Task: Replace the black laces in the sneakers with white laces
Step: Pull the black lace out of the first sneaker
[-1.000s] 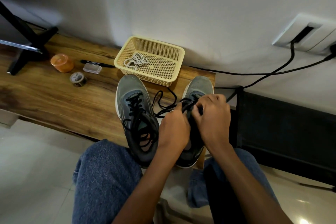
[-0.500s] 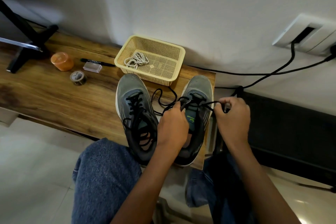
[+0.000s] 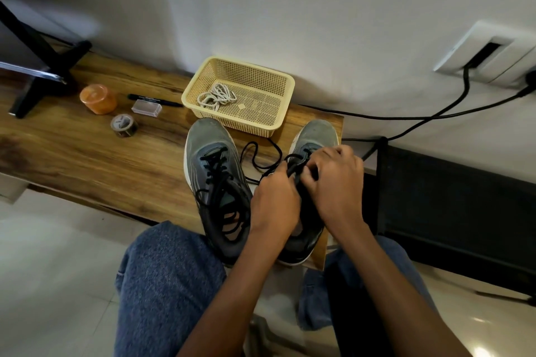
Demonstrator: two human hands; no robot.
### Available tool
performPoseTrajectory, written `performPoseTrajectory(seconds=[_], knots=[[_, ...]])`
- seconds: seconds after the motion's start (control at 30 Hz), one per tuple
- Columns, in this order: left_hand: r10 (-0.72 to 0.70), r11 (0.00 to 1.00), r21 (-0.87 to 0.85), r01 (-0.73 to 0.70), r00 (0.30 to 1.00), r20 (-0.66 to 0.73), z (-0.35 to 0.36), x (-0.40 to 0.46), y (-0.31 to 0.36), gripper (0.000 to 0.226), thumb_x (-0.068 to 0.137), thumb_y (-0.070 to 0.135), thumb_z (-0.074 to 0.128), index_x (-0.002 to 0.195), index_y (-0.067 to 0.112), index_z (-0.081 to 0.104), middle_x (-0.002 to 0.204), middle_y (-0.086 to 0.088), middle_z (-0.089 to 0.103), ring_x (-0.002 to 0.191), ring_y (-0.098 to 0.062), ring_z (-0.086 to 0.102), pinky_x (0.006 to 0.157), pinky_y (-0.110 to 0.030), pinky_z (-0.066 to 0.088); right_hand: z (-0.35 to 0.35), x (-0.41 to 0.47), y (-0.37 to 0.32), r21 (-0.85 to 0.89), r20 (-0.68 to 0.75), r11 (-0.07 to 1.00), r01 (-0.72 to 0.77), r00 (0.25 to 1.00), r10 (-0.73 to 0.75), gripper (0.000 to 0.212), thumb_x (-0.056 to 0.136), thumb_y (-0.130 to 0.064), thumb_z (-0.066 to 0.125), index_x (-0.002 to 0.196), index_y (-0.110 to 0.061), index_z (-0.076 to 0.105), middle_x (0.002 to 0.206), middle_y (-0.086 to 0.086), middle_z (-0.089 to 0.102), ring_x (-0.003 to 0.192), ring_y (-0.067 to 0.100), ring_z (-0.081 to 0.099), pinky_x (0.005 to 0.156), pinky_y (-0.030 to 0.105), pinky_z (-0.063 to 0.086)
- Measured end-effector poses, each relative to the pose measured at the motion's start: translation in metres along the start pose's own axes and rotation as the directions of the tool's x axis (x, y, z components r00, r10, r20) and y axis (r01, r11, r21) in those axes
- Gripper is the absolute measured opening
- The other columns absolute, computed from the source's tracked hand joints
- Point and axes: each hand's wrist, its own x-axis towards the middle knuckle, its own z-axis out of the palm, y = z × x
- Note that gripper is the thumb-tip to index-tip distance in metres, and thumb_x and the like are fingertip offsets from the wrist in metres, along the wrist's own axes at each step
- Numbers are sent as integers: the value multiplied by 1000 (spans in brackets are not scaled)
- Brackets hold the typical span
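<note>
You have two grey sneakers side by side on the desk, toes toward the wall: the left sneaker (image 3: 216,182) fully laced in black, the right sneaker (image 3: 314,136) with its black lace (image 3: 262,153) partly pulled out and looping between them. The white laces (image 3: 217,97) lie bundled in the yellow basket (image 3: 278,81) just behind the sneakers.

A single wide-angle view, worn on the person's head, looks forward and steeply down over both forearms and the blue-denim knees (image 3: 162,284) at the bottom edge. It sits close above the low brown wooden bench (image 3: 87,159), which crosses the frame from the left edge to right of centre, and faces the pale wall (image 3: 290,9) behind it. The grey tiled floor (image 3: 52,284) fills the lower corners. Straight lines bow toward the edges. With one camera only, no second view shares the scene
</note>
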Motion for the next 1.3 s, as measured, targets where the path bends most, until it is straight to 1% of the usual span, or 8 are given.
performPoseTrajectory(seconds=[0.23, 0.37, 0.43, 0.53, 0.67, 0.8, 1.0, 1.3], knots=[[-30, 1000, 3, 30, 999, -37, 0, 2, -1, 39, 103, 25, 37, 140, 17, 46, 116, -12, 64, 105, -30, 60, 82, -39, 48, -26, 1, 38, 186, -175, 943, -277, 935, 310, 8, 81, -16, 65, 74, -14, 62, 85, 2, 63, 91, 24, 51, 76, 34, 33], [-27, 999, 19, 28, 999, -43, 0, 2, -1, 37, 103, 25, 36, 138, 16, 47, 115, -12, 64, 105, -29, 59, 78, -35, 44, -31, -1, 46, 115, -74, 926, -360, 926, 370, 10, 84, -17, 62, 74, -15, 62, 84, 3, 60, 94, 27, 50, 76, 34, 31], [-28, 999, 26, 29, 998, -49, 0, 2, -1, 38, 103, 25, 36, 138, 16, 46, 115, -12, 64, 105, -28, 60, 76, -33, 43, -30, -1, 42, 81, 9, 936, -343, 939, 343, 10, 87, -19, 59, 86, -14, 67, 98, 7, 63, 103, 28, 47, 80, 35, 29], [-25, 999, 40, 27, 999, -48, 0, 2, 0, 38, 103, 25, 36, 139, 17, 46, 115, -12, 64, 105, -29, 60, 76, -34, 43, -30, -1, 25, 70, 74, 974, -215, 975, 210, 27, 90, -28, 55, 113, -16, 65, 120, 4, 58, 118, 23, 38, 92, 37, 25], [-28, 998, 57, 30, 999, -28, 1, 3, -1, 39, 103, 26, 36, 139, 18, 45, 115, -13, 64, 104, -31, 60, 78, -37, 45, -20, 2, 6, -29, 149, 999, -28, 988, 33, 26, 92, -35, 54, 111, -23, 67, 121, -1, 58, 123, 22, 33, 93, 38, 22], [-27, 998, 54, 27, 1000, -4, -1, 3, -1, 39, 102, 27, 36, 139, 17, 46, 113, -14, 64, 105, -33, 59, 75, -36, 42, -10, 9, -4, -140, 239, 990, 30, 971, 4, 26, 95, -39, 49, 110, -26, 66, 121, -5, 56, 125, 22, 31, 92, 36, 19], [-37, 999, 35, 37, 999, -16, -3, 2, 0, 36, 102, 25, 36, 134, 17, 49, 114, -13, 64, 105, -32, 59, 77, -36, 42, -9, 8, -1, -83, 83, 996, 21, 996, -14, 15, 87, -31, 58, 85, -19, 68, 99, -3, 65, 110, 22, 45, 84, 36, 21], [-48, 999, 14, 49, 998, -27, -5, 0, 5, 37, 103, 23, 37, 137, 15, 47, 118, -13, 63, 108, -30, 59, 84, -38, 46, -34, 2, 34, 103, -180, 962, -254, 946, 269, 10, 83, -23, 62, 75, -19, 61, 91, -1, 63, 101, 25, 48, 84, 35, 25]])
